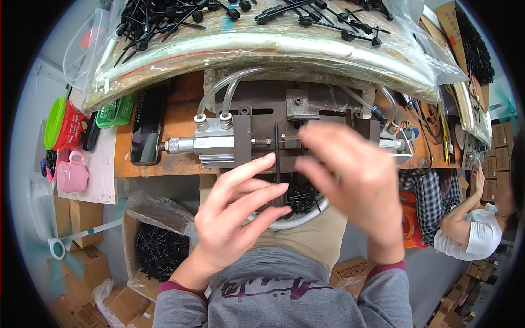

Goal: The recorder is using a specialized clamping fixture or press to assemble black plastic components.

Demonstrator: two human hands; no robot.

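Observation:
My left hand (235, 213) reaches forward with its fingers stretched out, and their tips pinch a thin black rod (276, 147) that stands upright in front of a metal fixture (298, 106). My right hand (353, 177) hovers just right of the rod, blurred, fingers spread, with nothing visible in it. A silver pneumatic cylinder (216, 145) with clear hoses lies left of the rod. Under both hands sits a white-rimmed bowl (306, 217) of black parts, mostly hidden by them.
A clear plastic bag of black rods (246, 22) spans the top. A phone (146, 128), a green basket (117, 112), a red and green container (63, 123) and a pink mug (74, 172) sit left. A bag-lined box of black parts (161, 251) stands lower left. Another person (473, 224) works at right.

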